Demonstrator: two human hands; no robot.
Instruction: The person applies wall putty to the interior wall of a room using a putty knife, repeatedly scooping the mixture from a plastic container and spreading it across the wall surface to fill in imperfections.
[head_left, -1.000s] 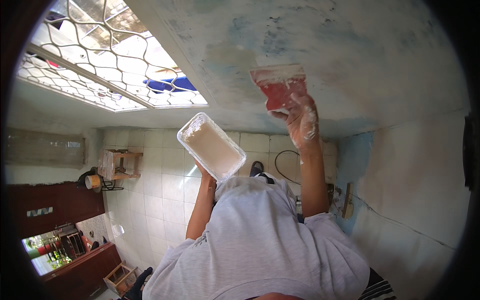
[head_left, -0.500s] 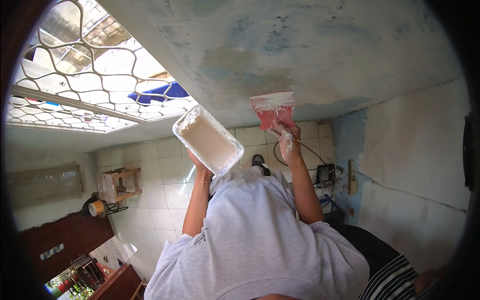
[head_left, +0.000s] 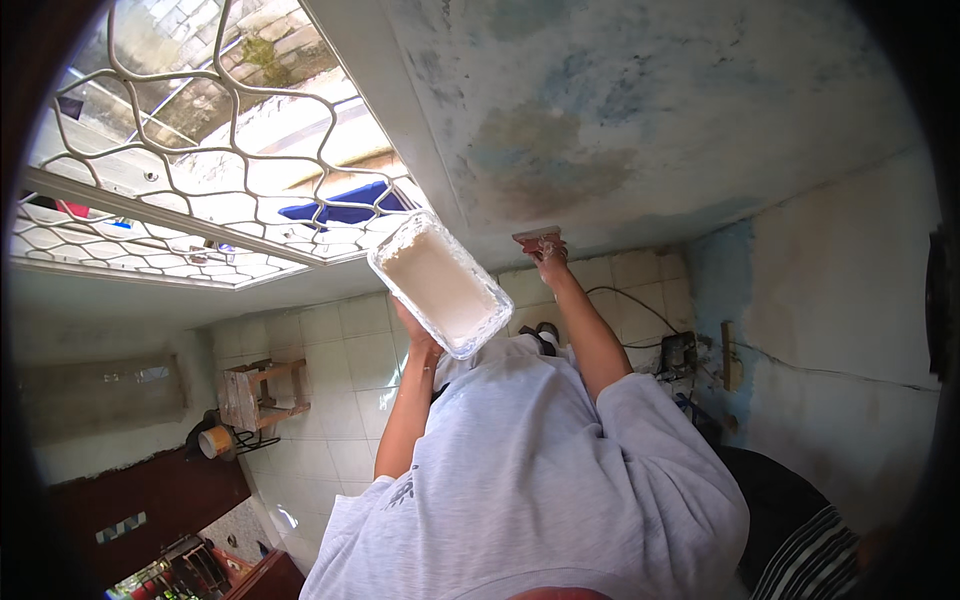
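Head view: left hand [head_left: 418, 328] holds tub [head_left: 487, 335] near centre; right hand [head_left: 552, 268] clasps scraper [head_left: 539, 240] at tub's 2 o'clock, by wall [head_left: 680, 110], contact unclear. Step: likely smoothing filler [head_left: 440, 288]; next stroke probably wants even pressure.

a grilled window [head_left: 225, 150] glows bright above a pale tiled floor [head_left: 340, 400].

Pale square tiles line the floor [head_left: 345, 400], where a small, worn wooden stool [head_left: 240, 397] stands toward the left. At right, a dark cable [head_left: 645, 305] curves across the tiles near a foot in dark footwear [head_left: 547, 330].
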